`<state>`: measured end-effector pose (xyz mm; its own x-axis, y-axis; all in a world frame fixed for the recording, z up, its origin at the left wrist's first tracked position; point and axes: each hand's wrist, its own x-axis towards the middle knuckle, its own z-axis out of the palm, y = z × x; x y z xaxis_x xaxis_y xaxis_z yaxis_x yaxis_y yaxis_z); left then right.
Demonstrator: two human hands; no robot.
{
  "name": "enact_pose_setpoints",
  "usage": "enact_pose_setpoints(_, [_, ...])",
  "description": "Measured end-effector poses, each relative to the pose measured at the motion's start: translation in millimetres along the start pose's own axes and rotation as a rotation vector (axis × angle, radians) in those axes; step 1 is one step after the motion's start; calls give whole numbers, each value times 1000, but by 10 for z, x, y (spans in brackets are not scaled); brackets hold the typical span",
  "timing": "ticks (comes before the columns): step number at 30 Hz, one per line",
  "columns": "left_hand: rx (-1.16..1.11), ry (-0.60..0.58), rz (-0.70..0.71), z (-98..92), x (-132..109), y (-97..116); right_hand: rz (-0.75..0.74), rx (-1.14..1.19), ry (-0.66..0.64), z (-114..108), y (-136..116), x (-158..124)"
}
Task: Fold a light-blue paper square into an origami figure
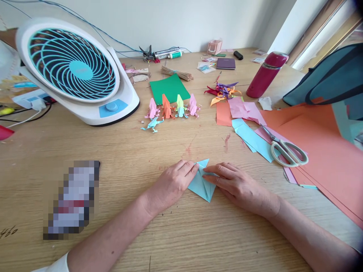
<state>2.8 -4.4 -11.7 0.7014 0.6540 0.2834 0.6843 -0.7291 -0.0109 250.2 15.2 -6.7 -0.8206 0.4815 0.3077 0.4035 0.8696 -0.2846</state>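
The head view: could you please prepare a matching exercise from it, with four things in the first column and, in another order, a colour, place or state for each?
Things
1. Light blue folded paper
2. Scissors
3. Flask
4. Fan

Descriptions
A. Lying on sheets of coloured paper
B. White and turquoise, at the left of the picture
C. Touched by the left hand and the right hand
D. Dark pink, standing to the left of the bag

Right pairs: 1-C, 2-A, 3-D, 4-B.
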Motion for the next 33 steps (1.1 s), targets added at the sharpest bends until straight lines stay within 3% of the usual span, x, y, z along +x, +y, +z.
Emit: enact_pose_setpoints(33, [52,-10,4,13,27,3,-64,31,-83,-39,63,-50])
